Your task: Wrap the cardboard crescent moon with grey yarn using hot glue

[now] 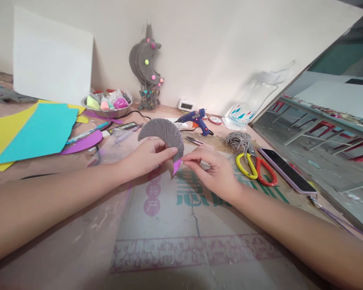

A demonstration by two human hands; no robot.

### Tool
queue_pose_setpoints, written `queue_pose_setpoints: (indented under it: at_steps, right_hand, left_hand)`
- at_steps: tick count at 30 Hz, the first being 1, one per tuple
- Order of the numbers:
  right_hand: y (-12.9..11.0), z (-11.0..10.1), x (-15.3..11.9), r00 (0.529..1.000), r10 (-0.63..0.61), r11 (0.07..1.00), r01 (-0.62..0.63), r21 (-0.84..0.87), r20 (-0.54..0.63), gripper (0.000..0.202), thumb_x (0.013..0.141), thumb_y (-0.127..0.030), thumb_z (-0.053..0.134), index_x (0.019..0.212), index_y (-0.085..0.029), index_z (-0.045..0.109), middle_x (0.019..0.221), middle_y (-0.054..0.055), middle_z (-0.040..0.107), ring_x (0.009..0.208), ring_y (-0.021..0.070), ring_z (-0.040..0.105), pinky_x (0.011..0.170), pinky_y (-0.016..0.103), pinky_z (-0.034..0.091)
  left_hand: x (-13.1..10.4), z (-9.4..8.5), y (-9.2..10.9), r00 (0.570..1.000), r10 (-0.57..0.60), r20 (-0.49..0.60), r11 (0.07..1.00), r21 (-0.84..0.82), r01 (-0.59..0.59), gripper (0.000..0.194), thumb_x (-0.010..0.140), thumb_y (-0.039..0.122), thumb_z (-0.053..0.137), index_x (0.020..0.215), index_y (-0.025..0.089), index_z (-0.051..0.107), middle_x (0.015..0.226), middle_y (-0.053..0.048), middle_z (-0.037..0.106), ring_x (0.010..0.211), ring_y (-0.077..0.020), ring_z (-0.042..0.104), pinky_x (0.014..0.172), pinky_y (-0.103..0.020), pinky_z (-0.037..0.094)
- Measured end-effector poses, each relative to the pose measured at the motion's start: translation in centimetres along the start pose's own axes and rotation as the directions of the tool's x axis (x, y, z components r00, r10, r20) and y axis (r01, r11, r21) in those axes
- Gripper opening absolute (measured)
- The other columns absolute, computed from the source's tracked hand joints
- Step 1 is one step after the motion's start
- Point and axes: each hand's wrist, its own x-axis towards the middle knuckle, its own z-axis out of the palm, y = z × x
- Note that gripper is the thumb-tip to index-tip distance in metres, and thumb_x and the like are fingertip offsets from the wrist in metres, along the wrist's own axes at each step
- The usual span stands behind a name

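The left hand [149,157] grips a grey, yarn-wrapped crescent [165,133] by its lower edge, thumb on the near face and fingers behind, holding it up just above the surface [78,241]. The right hand [210,167] pinches with thumb and forefinger at the crescent's lower tip, where a small purple piece [177,165] shows; whether those fingers close on the purple piece or on the tip itself cannot be told. Under the crescent lies a printed sack sheet [181,225] with green and red lettering. To the right of the crescent sit a ball of grey yarn [238,141], then scissors [255,167] with one yellow and one red handle, then a phone [286,169] lying flat. Behind the crescent rest a blue glue gun [196,119], a small digital clock [186,106] and a clear plastic bottle [249,106] against the wall. To the left of the crescent lie a pen [87,133], a purple cut-out [83,143], and teal [39,133] and yellow sheets [3,133], with a metal bowl [107,105] of coloured packets behind them. A finished grey moon hanging [147,60] with bright pompoms leans on the wall behind the crescent. Nothing lies between the two hands and the crescent.
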Motion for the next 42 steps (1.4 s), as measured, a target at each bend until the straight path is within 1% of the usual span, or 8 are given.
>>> queue_pose_setpoints:
  at_steps: [7, 12, 16, 20, 26, 30, 37, 42]
  right_hand:
    - [0.0, -0.1, 0.1, 0.999, -0.031, 0.998, 0.032, -0.045, 0.025, 0.013, 0.086, -0.022, 0.056, 0.092, -0.021, 0.067, 0.075, 0.002, 0.061, 0.072, 0.0133, 0.056, 0.068, 0.029, 0.045]
    - [2.4, -1.1, 0.6, 0.992, 0.07, 0.985, -0.085, -0.147, -0.107, 0.019, 0.088, -0.024, 0.051, 0.101, -0.023, 0.065, 0.095, 0.005, 0.066, 0.091, 0.018, 0.06, 0.084, 0.036, 0.047]
    - [6.2, -1.6, 0.7, 0.99, 0.113, 0.934, -0.079, -0.348, 0.08, 0.029, 0.089, -0.02, 0.044, 0.11, -0.018, 0.064, 0.122, 0.01, 0.059, 0.115, 0.0229, 0.051, 0.1, 0.043, 0.038]
    - [7.7, -1.6, 0.6, 0.965, 0.194, 0.892, -0.098, -0.442, 0.177, 0.027, 0.088, -0.019, 0.046, 0.106, -0.015, 0.066, 0.11, 0.011, 0.065, 0.104, 0.0224, 0.058, 0.093, 0.04, 0.044]
    - [6.9, -2.0, 0.7, 0.965, 0.14, 0.837, 0.005, -0.548, 0.222, 0.029, 0.086, -0.014, 0.045, 0.109, -0.014, 0.064, 0.103, 0.011, 0.067, 0.093, 0.0227, 0.061, 0.083, 0.038, 0.047]
    - [7.4, -2.3, 0.7, 0.965, 0.176, 0.824, -0.036, -0.566, 0.196, 0.035, 0.087, -0.012, 0.04, 0.115, -0.015, 0.061, 0.103, 0.011, 0.067, 0.092, 0.0223, 0.061, 0.08, 0.036, 0.047]
    - [5.3, -2.6, 1.1, 0.987, 0.137, 0.898, -0.161, -0.411, -0.088, 0.035, 0.092, -0.019, 0.035, 0.118, -0.019, 0.058, 0.091, 0.009, 0.061, 0.087, 0.0204, 0.056, 0.079, 0.036, 0.046]
    - [1.0, -2.1, 0.5, 0.997, 0.022, 0.919, 0.009, -0.394, 0.074, 0.033, 0.091, -0.026, 0.042, 0.12, -0.017, 0.054, 0.103, 0.011, 0.059, 0.096, 0.0224, 0.054, 0.083, 0.038, 0.046]
  left_hand:
    - [0.0, 0.0, 0.1, 1.0, 0.009, -0.009, 1.0, 0.011, -0.009, 0.047, 0.082, 0.053, 0.043, 0.056, 0.017, 0.058, 0.061, -0.001, 0.054, 0.068, -0.0156, 0.053, 0.064, -0.028, 0.038]
    - [-0.1, 0.2, -0.1, 1.0, -0.031, -0.004, 0.998, -0.053, 0.031, 0.047, 0.081, 0.054, 0.045, 0.055, 0.017, 0.057, 0.061, -0.002, 0.056, 0.062, -0.015, 0.054, 0.058, -0.027, 0.04]
    - [0.0, 0.3, -0.3, 1.0, -0.023, 0.007, 0.996, -0.085, 0.024, 0.047, 0.081, 0.054, 0.045, 0.053, 0.017, 0.055, 0.058, -0.002, 0.056, 0.058, -0.0141, 0.054, 0.055, -0.026, 0.04]
    - [0.1, 0.3, -0.4, 1.0, -0.015, 0.006, 0.997, -0.08, 0.015, 0.047, 0.08, 0.054, 0.045, 0.053, 0.017, 0.054, 0.056, -0.001, 0.054, 0.057, -0.0133, 0.052, 0.054, -0.026, 0.04]
    - [-0.1, 0.2, -0.3, 0.999, -0.034, 0.019, 0.995, -0.098, 0.035, 0.046, 0.08, 0.055, 0.044, 0.053, 0.018, 0.051, 0.058, -0.001, 0.053, 0.057, -0.0137, 0.052, 0.053, -0.027, 0.04]
    - [-0.1, 0.1, -0.2, 0.998, -0.057, 0.021, 0.993, -0.099, 0.059, 0.045, 0.08, 0.054, 0.045, 0.053, 0.019, 0.05, 0.059, -0.001, 0.053, 0.057, -0.0142, 0.053, 0.053, -0.027, 0.041]
    - [-0.2, 0.0, 0.0, 0.998, -0.064, 0.018, 0.993, -0.099, 0.065, 0.046, 0.081, 0.055, 0.045, 0.053, 0.018, 0.051, 0.06, -0.002, 0.054, 0.055, -0.0136, 0.052, 0.052, -0.027, 0.04]
    - [-0.1, 0.0, 0.0, 1.0, -0.019, -0.001, 0.998, -0.052, 0.019, 0.047, 0.082, 0.053, 0.044, 0.054, 0.017, 0.054, 0.059, -0.001, 0.053, 0.059, -0.0139, 0.052, 0.057, -0.027, 0.039]
